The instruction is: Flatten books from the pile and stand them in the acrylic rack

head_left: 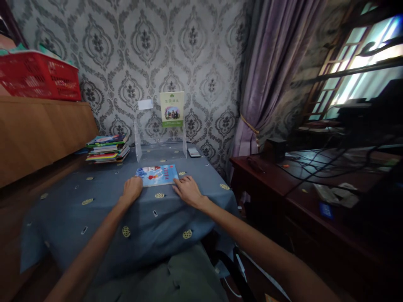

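Note:
A thin blue illustrated book (pixel 155 175) with red lettering lies flat on the cloth-covered table in front of me. My left hand (pixel 132 188) is closed at its lower left edge, with the fingertips mostly hidden behind the knuckles. At the lower right corner, my right hand (pixel 189 192) holds the book's edge with bent fingers, its wrist just above the cloth. Beyond the book stands a clear acrylic stand (pixel 161 147). Its uprights are faint against the wallpaper. A cream and green book (pixel 172 110) shows upright at the stand's top right, and a white label (pixel 145 104) at its top left.
A pile of books (pixel 108 149) sits at the table's back left, and a small stack of cards or booklets (pixel 193 152) right of the stand. A red basket (pixel 40 75) rests on a wooden cabinet (pixel 47 130). Cables cross the dark red desk (pixel 267 180) at right.

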`<action>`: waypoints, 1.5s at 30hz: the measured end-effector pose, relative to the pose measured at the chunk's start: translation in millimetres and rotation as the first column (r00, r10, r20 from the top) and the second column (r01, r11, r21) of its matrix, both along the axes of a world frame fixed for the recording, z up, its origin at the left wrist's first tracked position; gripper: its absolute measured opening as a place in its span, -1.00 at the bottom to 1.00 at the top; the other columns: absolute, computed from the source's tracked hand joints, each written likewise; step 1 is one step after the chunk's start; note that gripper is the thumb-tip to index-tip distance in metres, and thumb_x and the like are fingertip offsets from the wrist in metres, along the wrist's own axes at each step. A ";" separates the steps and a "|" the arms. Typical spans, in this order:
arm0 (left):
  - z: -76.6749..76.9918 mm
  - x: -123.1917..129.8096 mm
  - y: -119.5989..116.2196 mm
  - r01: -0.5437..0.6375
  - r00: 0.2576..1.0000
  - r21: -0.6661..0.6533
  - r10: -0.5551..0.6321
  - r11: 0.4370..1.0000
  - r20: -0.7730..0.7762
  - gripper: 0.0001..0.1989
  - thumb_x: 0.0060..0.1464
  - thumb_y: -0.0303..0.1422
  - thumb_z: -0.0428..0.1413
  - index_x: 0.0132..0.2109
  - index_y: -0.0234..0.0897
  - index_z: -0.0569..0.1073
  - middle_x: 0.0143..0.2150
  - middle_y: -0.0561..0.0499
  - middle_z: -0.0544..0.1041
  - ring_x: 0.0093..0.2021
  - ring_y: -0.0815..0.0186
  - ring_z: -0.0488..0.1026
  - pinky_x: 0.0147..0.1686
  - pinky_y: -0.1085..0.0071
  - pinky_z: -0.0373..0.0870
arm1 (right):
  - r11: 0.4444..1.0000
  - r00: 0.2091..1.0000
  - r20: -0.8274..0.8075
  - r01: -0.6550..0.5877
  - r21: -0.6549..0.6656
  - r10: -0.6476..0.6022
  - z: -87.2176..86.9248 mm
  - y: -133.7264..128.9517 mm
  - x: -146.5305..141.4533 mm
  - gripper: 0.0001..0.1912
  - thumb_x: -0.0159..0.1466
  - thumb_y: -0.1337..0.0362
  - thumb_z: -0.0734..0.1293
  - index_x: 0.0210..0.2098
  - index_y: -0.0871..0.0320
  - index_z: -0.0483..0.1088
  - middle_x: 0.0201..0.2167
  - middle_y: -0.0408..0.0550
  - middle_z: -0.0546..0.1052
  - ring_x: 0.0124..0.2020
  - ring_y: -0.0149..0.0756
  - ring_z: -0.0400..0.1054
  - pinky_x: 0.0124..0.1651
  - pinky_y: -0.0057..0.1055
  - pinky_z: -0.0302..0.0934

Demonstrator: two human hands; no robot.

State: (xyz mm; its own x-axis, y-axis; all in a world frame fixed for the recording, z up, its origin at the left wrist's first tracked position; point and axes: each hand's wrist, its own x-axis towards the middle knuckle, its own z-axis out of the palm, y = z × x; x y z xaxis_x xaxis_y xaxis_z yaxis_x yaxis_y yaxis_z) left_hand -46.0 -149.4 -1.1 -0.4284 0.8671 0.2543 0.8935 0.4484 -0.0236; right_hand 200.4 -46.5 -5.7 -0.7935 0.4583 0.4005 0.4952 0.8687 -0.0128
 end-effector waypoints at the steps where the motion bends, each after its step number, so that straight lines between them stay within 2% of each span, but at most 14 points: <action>1: 1.6 6.5 1.3 0.004 1.000 -0.011 -0.004 1.000 -0.013 -0.55 0.32 -0.34 -0.20 -0.07 -0.40 0.57 -0.06 -0.38 0.60 -0.06 -0.01 0.58 -0.05 0.15 0.46 | 0.999 0.999 0.011 0.033 -0.008 -0.033 3.5 6.1 -0.4 -0.67 0.45 0.18 0.17 0.01 0.22 0.45 -0.11 0.23 0.61 0.01 -0.03 0.42 0.10 -0.18 0.10; 5: 9.2 27.0 9.3 0.041 0.998 -0.050 -0.044 0.998 -0.053 -0.55 0.30 -0.31 -0.18 -0.10 -0.41 0.58 -0.07 -0.39 0.60 -0.05 -0.05 0.57 -0.06 0.09 0.47 | 0.988 0.989 0.026 0.147 -0.053 -0.146 14.2 34.1 0.5 -0.66 0.44 0.23 0.14 0.01 0.25 0.46 -0.13 0.28 0.61 -0.03 0.00 0.46 0.04 -0.16 0.16; 8: 14.1 31.9 19.0 0.055 0.996 -0.070 -0.060 0.996 -0.063 -0.60 0.28 -0.32 -0.14 -0.08 -0.38 0.57 -0.04 -0.38 0.58 -0.03 -0.07 0.56 -0.04 0.03 0.45 | 0.983 0.986 0.012 0.164 -0.080 -0.164 15.3 43.2 -6.7 -0.65 0.43 0.25 0.15 -0.05 0.29 0.50 -0.14 0.36 0.60 0.02 0.08 0.43 0.09 -0.07 0.14; 11: 16.2 28.4 32.5 0.079 0.995 -0.084 -0.084 0.993 -0.056 -0.65 0.26 -0.40 -0.13 -0.02 -0.36 0.52 0.00 -0.36 0.57 0.05 -0.10 0.51 0.03 -0.10 0.38 | 0.990 0.995 -0.014 0.093 -0.107 -0.095 11.8 36.1 -29.5 -0.65 0.42 0.24 0.17 -0.07 0.30 0.52 -0.07 0.40 0.58 0.11 0.14 0.37 0.17 0.01 0.10; 13: 15.2 23.6 42.2 0.126 0.990 -0.091 -0.131 0.988 -0.044 -0.66 0.24 -0.44 -0.11 0.02 -0.38 0.48 0.05 -0.37 0.54 0.11 -0.10 0.46 0.09 -0.13 0.33 | 0.990 1.000 -0.028 0.004 -0.144 -0.008 8.1 26.8 -50.3 -0.65 0.43 0.22 0.17 -0.01 0.27 0.50 -0.01 0.32 0.57 0.11 0.07 0.39 0.17 -0.06 0.14; 16: 9.1 14.4 52.5 0.232 0.972 -0.093 -0.234 0.968 -0.001 -0.67 0.26 -0.45 -0.12 0.07 -0.37 0.42 0.09 -0.32 0.51 0.11 0.03 0.47 0.10 0.06 0.36 | 0.969 0.992 -0.053 -0.126 -0.213 0.117 1.2 17.6 -76.7 -0.65 0.44 0.19 0.17 0.11 0.16 0.43 0.12 0.12 0.53 0.16 -0.11 0.38 0.21 -0.21 0.17; 18: 2.6 7.6 54.6 0.295 0.956 -0.079 -0.293 0.952 0.033 -0.66 0.30 -0.43 -0.17 0.10 -0.34 0.38 0.10 -0.26 0.50 0.11 0.12 0.46 0.11 0.17 0.36 | 0.954 0.987 -0.071 -0.159 -0.255 0.146 -4.0 20.0 -84.5 -0.61 0.45 0.17 0.18 0.18 0.16 0.37 0.21 0.09 0.46 0.27 -0.14 0.28 0.30 -0.21 0.10; 25: -15.6 -15.9 50.7 0.393 0.911 -0.017 -0.387 0.919 0.140 -0.57 0.34 -0.29 -0.18 0.25 -0.30 0.30 0.35 -0.23 0.31 0.37 0.10 0.20 0.34 0.08 0.11 | 0.925 0.998 -0.049 -0.048 -0.377 0.031 -12.9 62.6 -55.9 -0.45 0.45 0.07 0.15 0.26 0.33 0.28 0.35 0.34 0.24 0.41 0.05 0.07 0.39 0.00 -0.03; 29: -8.7 -36.4 56.2 0.426 0.888 -0.035 -0.410 0.904 0.210 -0.54 0.28 -0.14 -0.05 0.24 -0.18 0.35 0.34 -0.12 0.35 0.36 0.12 0.24 0.32 0.16 0.15 | 0.922 1.000 -0.023 -0.010 -0.387 0.001 -14.3 72.7 -40.6 -0.43 0.44 0.04 0.16 0.30 0.27 0.24 0.40 0.32 0.17 0.44 0.09 -0.02 0.40 0.07 -0.07; 33: 4.2 -61.0 64.4 0.359 0.910 -0.070 -0.332 0.931 0.247 -0.39 0.20 0.05 -0.01 0.26 -0.18 0.35 0.35 -0.18 0.34 0.35 -0.06 0.24 0.25 0.02 0.22 | 0.938 1.000 0.004 0.021 -0.346 -0.020 -23.7 73.0 -40.1 -0.36 0.42 -0.01 0.18 0.33 0.26 0.19 0.42 0.32 0.10 0.47 0.11 -0.10 0.41 0.09 -0.09; 35: 9.2 -67.7 66.9 0.335 0.919 -0.084 -0.305 0.939 0.251 -0.36 0.19 0.08 -0.02 0.27 -0.18 0.33 0.31 -0.18 0.38 0.31 -0.04 0.29 0.22 0.08 0.26 | 0.945 1.000 0.019 0.014 -0.327 -0.009 -28.6 75.8 -41.3 -0.35 0.43 -0.03 0.15 0.35 0.24 0.16 0.43 0.31 0.09 0.47 0.11 -0.12 0.40 0.11 -0.06; 39: 17.1 -61.1 64.5 0.299 0.939 -0.113 -0.272 0.948 0.210 -0.36 0.19 0.11 -0.03 0.23 -0.20 0.37 0.16 -0.20 0.50 0.16 0.00 0.44 0.12 0.17 0.34 | 0.952 0.997 0.060 -0.035 -0.303 0.056 -27.5 92.8 -38.0 -0.36 0.45 0.01 0.09 0.40 0.23 0.10 0.45 0.26 0.06 0.48 0.06 -0.15 0.43 0.08 -0.11; 42: 23.8 -43.6 57.8 0.262 0.960 -0.140 -0.243 0.955 0.139 -0.36 0.19 0.14 -0.04 0.15 -0.24 0.43 0.02 -0.29 0.55 0.04 -0.10 0.49 0.01 0.11 0.38 | 0.947 0.987 0.110 -0.077 -0.312 0.117 -15.4 115.1 -30.2 -0.38 0.46 0.07 0.09 0.41 0.25 0.07 0.46 0.21 0.03 0.49 0.00 -0.19 0.45 0.07 -0.18; 45: 30.8 -23.8 52.6 0.250 0.968 -0.188 -0.238 0.950 0.080 -0.44 0.22 0.10 -0.03 0.13 -0.19 0.45 -0.07 -0.27 0.59 -0.05 -0.07 0.54 -0.11 0.17 0.40 | 0.943 0.985 0.138 -0.052 -0.330 0.103 -1.1 135.6 -23.3 -0.40 0.46 0.14 0.10 0.41 0.28 0.08 0.45 0.23 0.05 0.49 -0.01 -0.16 0.44 0.10 -0.18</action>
